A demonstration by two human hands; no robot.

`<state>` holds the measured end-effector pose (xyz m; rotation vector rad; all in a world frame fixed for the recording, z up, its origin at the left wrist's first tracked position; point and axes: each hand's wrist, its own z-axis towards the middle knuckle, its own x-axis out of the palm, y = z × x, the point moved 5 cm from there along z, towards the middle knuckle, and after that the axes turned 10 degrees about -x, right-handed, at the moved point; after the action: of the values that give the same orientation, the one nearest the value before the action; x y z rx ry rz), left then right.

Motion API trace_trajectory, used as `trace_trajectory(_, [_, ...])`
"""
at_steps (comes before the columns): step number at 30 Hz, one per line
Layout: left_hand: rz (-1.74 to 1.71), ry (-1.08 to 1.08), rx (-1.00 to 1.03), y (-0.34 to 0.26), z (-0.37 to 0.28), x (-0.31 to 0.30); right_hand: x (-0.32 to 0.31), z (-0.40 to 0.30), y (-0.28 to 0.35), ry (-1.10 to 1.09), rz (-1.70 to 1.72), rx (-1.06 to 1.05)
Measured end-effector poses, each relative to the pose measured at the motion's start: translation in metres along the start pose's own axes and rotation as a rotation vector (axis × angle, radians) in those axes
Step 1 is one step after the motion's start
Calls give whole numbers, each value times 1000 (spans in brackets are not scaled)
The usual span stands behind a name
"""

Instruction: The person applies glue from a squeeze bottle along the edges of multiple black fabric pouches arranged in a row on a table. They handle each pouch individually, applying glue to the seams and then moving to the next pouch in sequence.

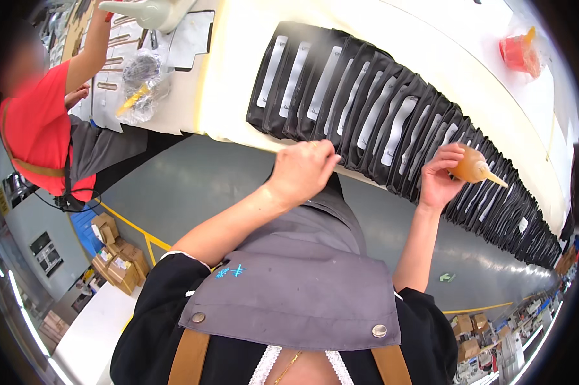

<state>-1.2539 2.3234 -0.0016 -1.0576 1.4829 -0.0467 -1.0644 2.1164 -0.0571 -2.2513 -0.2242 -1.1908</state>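
Observation:
A long row of overlapping black fabric pieces [313, 72], many with a pale strip on them, lies along the cream-covered table [241, 86]. At the near edge of the row, my left hand [303, 168] rests with curled fingers; whether it pinches a piece is hidden. My right hand [441, 175] is raised over the row farther right. It grips a squeeze bottle [470, 164] of amber liquid, whose narrow nozzle points right and slightly down.
At the left a co-worker in a red shirt [34, 130] stands by the table, near a pale nozzle bottle [150, 14] and a plastic-wrapped container [142, 72]. A red pot [520, 53] stands at the far right. Cardboard boxes [123, 269] are behind at the left.

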Motion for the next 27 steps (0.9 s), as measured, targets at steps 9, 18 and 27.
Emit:
trace_trajectory(9, [217,37,-26,-10,-3,36,20,-53,28,286,-292,-130])
trace_trajectory(18, [172,-113,229,-14,-1,51,-32,-92,11,138,-455,-291])
trace_trajectory(27, [-87,214,124,-22,20,43,-27,-83,27,143,-647,-394])
